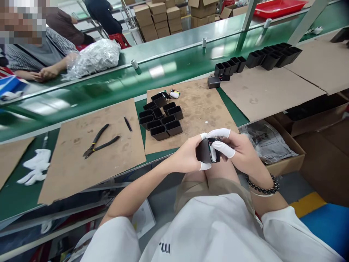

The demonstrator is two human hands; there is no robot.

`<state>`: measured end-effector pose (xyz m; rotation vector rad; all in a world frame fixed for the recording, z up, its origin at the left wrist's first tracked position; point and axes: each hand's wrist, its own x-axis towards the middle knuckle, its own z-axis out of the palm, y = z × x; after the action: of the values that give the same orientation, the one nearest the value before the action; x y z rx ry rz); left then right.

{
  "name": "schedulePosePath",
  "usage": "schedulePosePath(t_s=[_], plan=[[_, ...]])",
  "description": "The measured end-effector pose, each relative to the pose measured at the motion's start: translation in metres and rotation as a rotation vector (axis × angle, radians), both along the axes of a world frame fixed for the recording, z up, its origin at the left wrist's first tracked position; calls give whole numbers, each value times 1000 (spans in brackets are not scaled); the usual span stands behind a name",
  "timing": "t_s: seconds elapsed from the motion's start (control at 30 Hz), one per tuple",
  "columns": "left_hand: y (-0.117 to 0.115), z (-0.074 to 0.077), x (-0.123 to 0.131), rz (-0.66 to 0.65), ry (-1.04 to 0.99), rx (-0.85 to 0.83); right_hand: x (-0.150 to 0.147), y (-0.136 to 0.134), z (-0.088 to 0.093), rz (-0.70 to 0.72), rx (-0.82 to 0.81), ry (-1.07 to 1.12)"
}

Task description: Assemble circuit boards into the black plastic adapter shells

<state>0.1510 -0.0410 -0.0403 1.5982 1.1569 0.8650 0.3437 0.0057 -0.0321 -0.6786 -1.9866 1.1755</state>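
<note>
Above my lap, just off the bench edge, my left hand [188, 154] is closed around a black rectangular casing [203, 151]. The casing lies tilted, its open end facing right. White finger cots cover fingertips on both hands. My right hand [237, 147] pinches at that open end, where a white part [213, 152] and some small electronics show inside; the exact grip of these fingertips is partly hidden. On the cardboard beyond my hands stand several empty black casings [159, 131], with a small white piece with wires [174, 94] behind them.
Diagonal pliers [99, 140] and a black pen-like tool [128, 124] lie on the left cardboard [73, 160]. White gloves [36, 166] rest farther left. More black casings [269, 58] line the green conveyor [188, 62]. A co-worker's hands [45, 74] are across it. An open carton [289, 162] stands right.
</note>
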Motion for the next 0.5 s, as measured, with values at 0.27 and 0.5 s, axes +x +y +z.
schedulePosePath(t_s=[0.27, 0.5], plan=[[10, -22, -2, -72, -223, -79, -3, -1, 7, -55, 105, -63], [17, -37, 3, -6, -234, -3, -10, -7, 1, -189, 244, -185]])
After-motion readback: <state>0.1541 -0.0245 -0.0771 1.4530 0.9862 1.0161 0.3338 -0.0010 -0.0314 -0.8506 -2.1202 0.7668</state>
